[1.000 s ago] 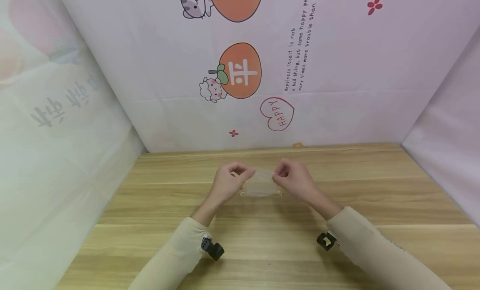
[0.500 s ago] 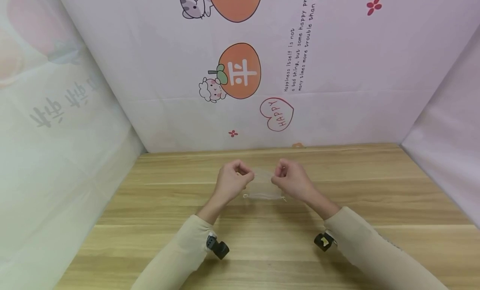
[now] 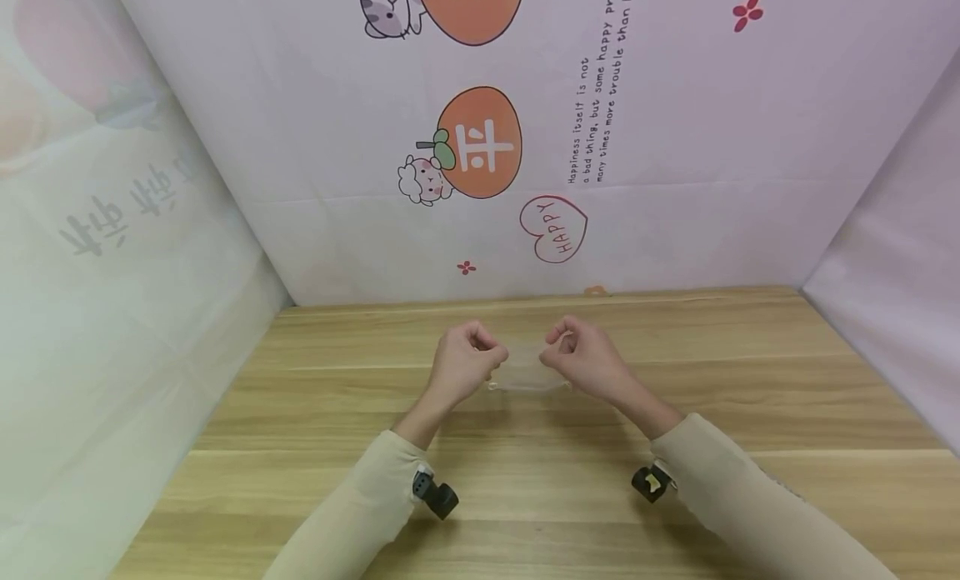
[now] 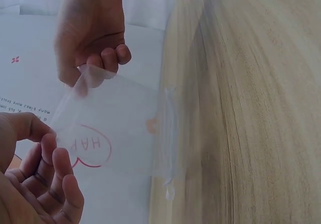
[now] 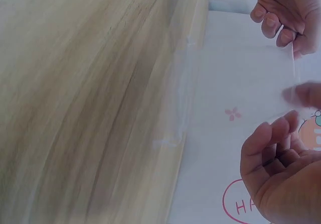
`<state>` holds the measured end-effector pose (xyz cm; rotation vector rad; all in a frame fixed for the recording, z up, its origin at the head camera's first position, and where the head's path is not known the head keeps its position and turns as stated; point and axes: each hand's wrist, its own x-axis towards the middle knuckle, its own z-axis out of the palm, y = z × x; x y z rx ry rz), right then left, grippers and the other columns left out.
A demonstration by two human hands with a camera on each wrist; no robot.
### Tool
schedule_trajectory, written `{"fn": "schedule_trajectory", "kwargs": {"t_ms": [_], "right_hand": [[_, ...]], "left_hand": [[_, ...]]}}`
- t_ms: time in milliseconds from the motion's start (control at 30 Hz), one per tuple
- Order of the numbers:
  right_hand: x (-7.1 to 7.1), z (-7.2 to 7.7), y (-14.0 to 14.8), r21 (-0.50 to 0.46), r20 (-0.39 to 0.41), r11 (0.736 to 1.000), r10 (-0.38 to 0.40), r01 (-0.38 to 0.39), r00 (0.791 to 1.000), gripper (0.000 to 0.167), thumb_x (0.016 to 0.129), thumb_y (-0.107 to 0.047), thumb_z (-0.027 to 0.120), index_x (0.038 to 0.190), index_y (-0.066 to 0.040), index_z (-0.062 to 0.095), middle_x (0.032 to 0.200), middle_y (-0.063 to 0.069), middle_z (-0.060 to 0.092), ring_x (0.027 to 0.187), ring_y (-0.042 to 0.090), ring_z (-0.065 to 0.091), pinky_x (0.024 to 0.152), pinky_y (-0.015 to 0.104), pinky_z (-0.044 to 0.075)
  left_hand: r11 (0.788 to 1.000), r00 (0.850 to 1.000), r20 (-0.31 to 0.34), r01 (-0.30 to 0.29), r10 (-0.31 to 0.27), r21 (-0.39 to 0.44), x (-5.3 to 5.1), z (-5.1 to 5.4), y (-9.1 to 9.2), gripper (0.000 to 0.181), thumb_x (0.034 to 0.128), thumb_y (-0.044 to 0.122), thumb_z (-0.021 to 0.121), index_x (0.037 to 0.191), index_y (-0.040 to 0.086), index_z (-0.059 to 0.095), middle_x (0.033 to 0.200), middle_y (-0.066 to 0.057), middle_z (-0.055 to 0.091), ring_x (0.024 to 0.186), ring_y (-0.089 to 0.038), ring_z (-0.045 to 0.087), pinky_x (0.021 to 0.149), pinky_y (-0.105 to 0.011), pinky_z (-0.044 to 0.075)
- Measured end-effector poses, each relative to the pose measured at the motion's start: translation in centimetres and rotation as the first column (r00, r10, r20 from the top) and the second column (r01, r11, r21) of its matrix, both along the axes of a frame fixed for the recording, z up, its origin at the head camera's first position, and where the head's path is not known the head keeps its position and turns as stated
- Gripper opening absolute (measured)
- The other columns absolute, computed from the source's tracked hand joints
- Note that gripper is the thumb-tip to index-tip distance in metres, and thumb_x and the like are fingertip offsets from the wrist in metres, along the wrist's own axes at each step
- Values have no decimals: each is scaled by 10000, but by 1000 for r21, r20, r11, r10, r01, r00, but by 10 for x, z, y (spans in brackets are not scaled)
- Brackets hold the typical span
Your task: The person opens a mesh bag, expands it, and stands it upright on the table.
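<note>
A thin clear plastic bag (image 3: 527, 376) hangs between my hands above the table. Along its lower edge runs a gathered strip with a small loop at each end, plainer in the left wrist view on the bag (image 4: 171, 133). My left hand (image 3: 467, 359) pinches the upper left corner between thumb and fingertips. At the other top corner is my right hand (image 3: 588, 357), its thumb and fingers on the film and its index finger lifted a little. In the right wrist view, the right thumb (image 5: 306, 94) is blurred, so its exact contact is hard to see.
The wood-grain table (image 3: 525, 497) lies under both forearms. A white printed cloth (image 3: 675, 147) stands behind it, with more cloth at the left and right sides. Each sleeve cuff carries a small black camera (image 3: 651, 483).
The left hand has shifted slightly right and the bag's strip has swung a little. My right index finger has lifted away from the thumb within the last half second.
</note>
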<state>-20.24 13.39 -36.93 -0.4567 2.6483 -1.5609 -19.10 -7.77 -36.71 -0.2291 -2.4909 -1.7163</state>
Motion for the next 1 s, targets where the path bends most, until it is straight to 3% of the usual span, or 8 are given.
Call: {"fn": "schedule_trajectory", "kwargs": {"t_ms": [133, 333, 400, 533, 633, 800, 1000], "right_hand": [[1, 1, 0, 51, -78, 999, 13, -9, 997, 217, 880, -167, 737, 1030, -43, 640, 714, 46, 586, 590, 184, 542, 491, 285, 445], [4, 3, -2, 74, -179, 997, 4, 10, 984, 48, 907, -110, 721, 918, -75, 689, 715, 20, 616, 628, 175, 545, 518, 281, 453], [4, 4, -3, 80, -193, 997, -5, 21, 981, 45, 906, -92, 729, 903, -70, 690, 713, 13, 621, 625, 165, 544, 516, 272, 446], [4, 7, -3, 88, -200, 996, -8, 26, 980, 51, 900, -65, 741, 885, -63, 692, 705, 13, 627, 609, 162, 543, 507, 267, 440], [4, 9, -3, 107, -199, 994, 5, 17, 980, 53, 899, -60, 740, 876, -69, 693, 690, 11, 620, 595, 159, 539, 498, 268, 438], [3, 12, -3, 149, -189, 989, 31, -2, 982, 76, 903, -78, 746, 856, -92, 687, 673, -2, 607, 584, 151, 534, 485, 264, 434], [3, 15, -3, 192, -193, 981, 46, -8, 980, 111, 898, -111, 762, 837, -102, 670, 683, -4, 601, 599, 153, 533, 505, 282, 442]], "left_hand": [[1000, 1000, 12, 11, -11, 27, -1, 0, 0, 80, 834, 57, 707, 797, 55, 636, 699, -39, 662, 536, -155, 594, 515, -286, 537], [998, 999, 16, 30, -31, 51, -1, 0, 0, 64, 833, 41, 696, 801, 47, 641, 696, -40, 664, 542, -154, 602, 601, -478, 594], [998, 999, 20, 34, -35, 43, -2, 1, -1, 66, 834, 52, 701, 801, 54, 643, 702, -36, 665, 549, -173, 608, 591, -454, 592], [999, 999, 17, 32, -31, -41, -2, 2, -1, 139, 828, 171, 751, 829, 91, 638, 735, -12, 602, 618, -171, 553, 564, -301, 492], [991, 999, 18, 34, -32, -126, -4, 5, -1, 225, 820, 293, 775, 920, 133, 653, 824, -20, 548, 673, -171, 496, 567, -294, 408], [959, 997, 1, 79, -82, -272, -9, 11, -1, 229, 851, 271, 747, 1037, 137, 752, 907, -10, 626, 709, -168, 545, 590, -311, 454], [921, 997, -4, 65, -72, -384, -11, 16, 1, 86, 880, 215, 732, 901, 163, 798, 835, 78, 690, 771, -115, 606, 654, -295, 500]]}}
